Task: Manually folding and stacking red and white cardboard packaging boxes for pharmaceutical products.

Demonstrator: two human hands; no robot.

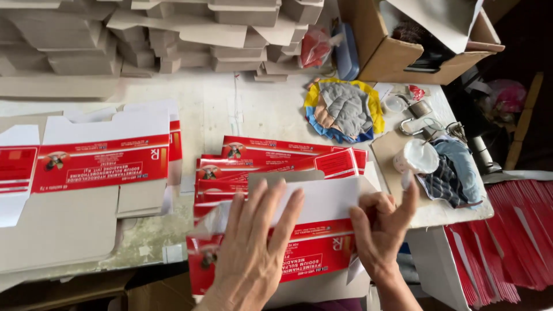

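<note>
My left hand (253, 253) lies flat, fingers spread, pinning the red-and-white carton blank (305, 239) at the near edge of the counter (219, 103). My right hand (383, 227) pinches its right end flap. Best bet, I reckon: keep the palm heavy so the crease folds straight. Just behind the blank sits a fanned stack of printed blanks (271, 158); left of it, an unfolded carton (92, 173). Behind the blank, grey folded cartons (144, 34) pile up; a cloth pad (345, 109) and glue cup (416, 156) lie to its right.

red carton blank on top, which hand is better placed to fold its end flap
Right, probably. The right hand already pinches the red carton blank at its right end, while the left hand lies flat, pinning its middle.
</note>
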